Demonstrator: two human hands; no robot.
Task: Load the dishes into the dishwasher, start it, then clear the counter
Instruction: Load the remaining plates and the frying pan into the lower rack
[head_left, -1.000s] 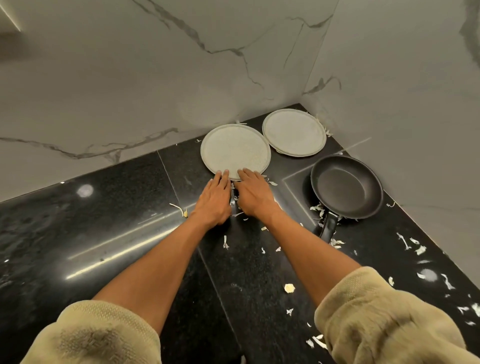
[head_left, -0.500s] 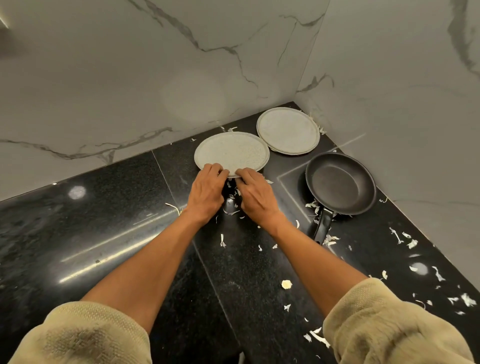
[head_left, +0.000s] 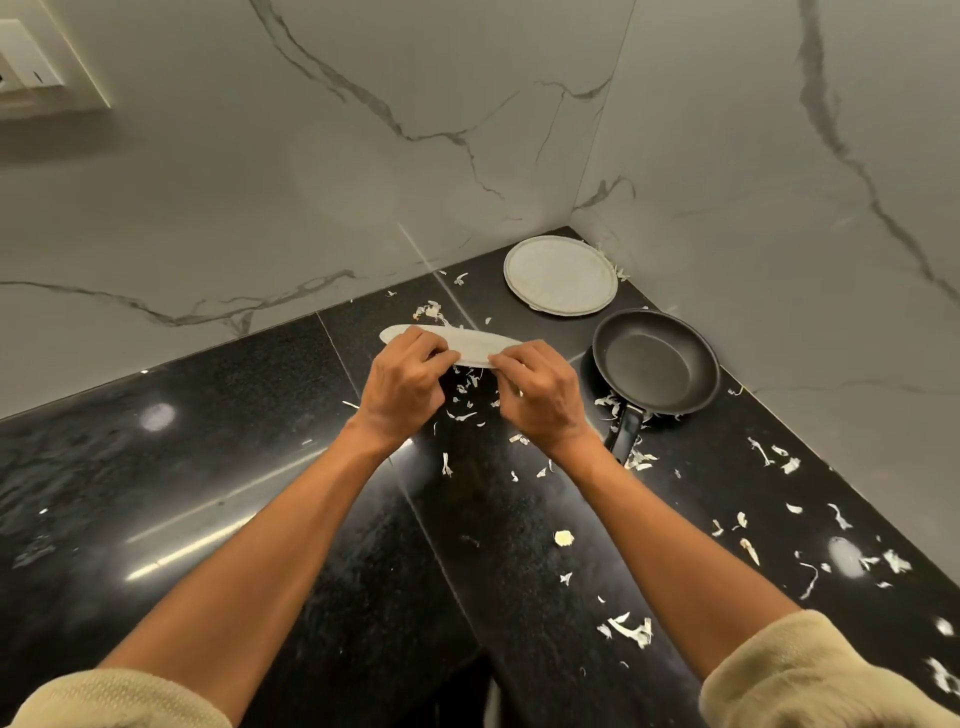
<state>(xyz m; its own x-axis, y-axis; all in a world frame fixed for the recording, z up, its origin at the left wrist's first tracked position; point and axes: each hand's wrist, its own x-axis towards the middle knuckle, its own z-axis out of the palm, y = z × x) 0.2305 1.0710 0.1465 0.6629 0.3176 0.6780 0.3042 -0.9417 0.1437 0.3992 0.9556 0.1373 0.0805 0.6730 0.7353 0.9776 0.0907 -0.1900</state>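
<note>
Loading barely begun: round pale-grey plate (head_left: 457, 343) gripped by left hand (head_left: 402, 384) and right hand (head_left: 540, 397), seemingly lifted; second grey plate (head_left: 561, 275), black frying pan (head_left: 655, 362) at 2 o'clock, scraps (head_left: 631, 631) left.

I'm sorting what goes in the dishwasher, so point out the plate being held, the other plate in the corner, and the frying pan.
held plate (head_left: 470, 340): head view, on its upper face between the hands.
corner plate (head_left: 560, 274): head view, centre of its face.
frying pan (head_left: 652, 364): head view, inside of its bowl.

no legible text anywhere
</note>
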